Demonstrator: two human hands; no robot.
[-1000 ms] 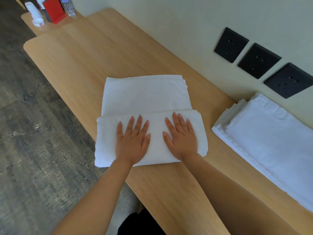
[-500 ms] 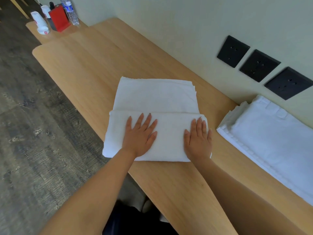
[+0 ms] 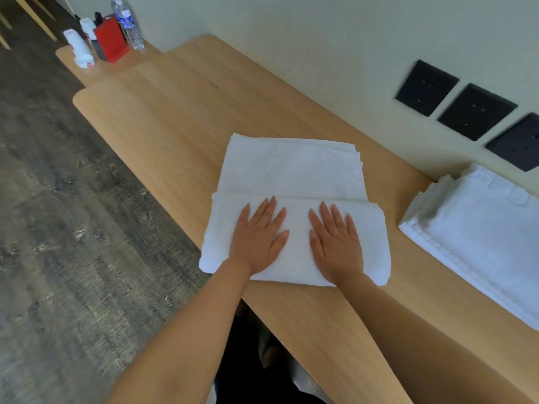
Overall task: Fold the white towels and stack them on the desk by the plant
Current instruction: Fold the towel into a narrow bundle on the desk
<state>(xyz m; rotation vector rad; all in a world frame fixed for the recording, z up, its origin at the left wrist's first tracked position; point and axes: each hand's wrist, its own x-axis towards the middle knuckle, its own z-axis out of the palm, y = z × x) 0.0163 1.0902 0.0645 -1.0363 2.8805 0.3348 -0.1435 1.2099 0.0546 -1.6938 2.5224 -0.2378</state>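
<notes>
since half a second ago the right hand (image 3: 335, 243) has slid from the right end of the towel's near fold back toward its middle, while the left hand (image 3: 256, 240) has kept about the same spot. the white towel (image 3: 291, 170) lies flat on the wooden desk (image 3: 175, 112), its near part folded up over the rest, so a thick band runs across the side nearest the person. its near left corner reaches the desk's edge. both hands lie palm down on that band, side by side and not touching, with a strip of bare cloth between the thumbs. the fingers are straight and a little spread, pointing toward 12 o'clock. they press the cloth and grasp nothing.

at 3 o'clock from the towel, apart from it, a folded white pile (image 3: 481, 243) rests on the same desk close to the wall. at 1 to 2 o'clock three black socket plates (image 3: 425, 87) sit on the wall. far off at 11 o'clock, on a smaller wooden top past the desk's end, stand a water bottle (image 3: 127, 24), a red box (image 3: 110, 42) and white cups (image 3: 78, 51). dark wood floor (image 3: 58, 228) fills the 9 o'clock side.
</notes>
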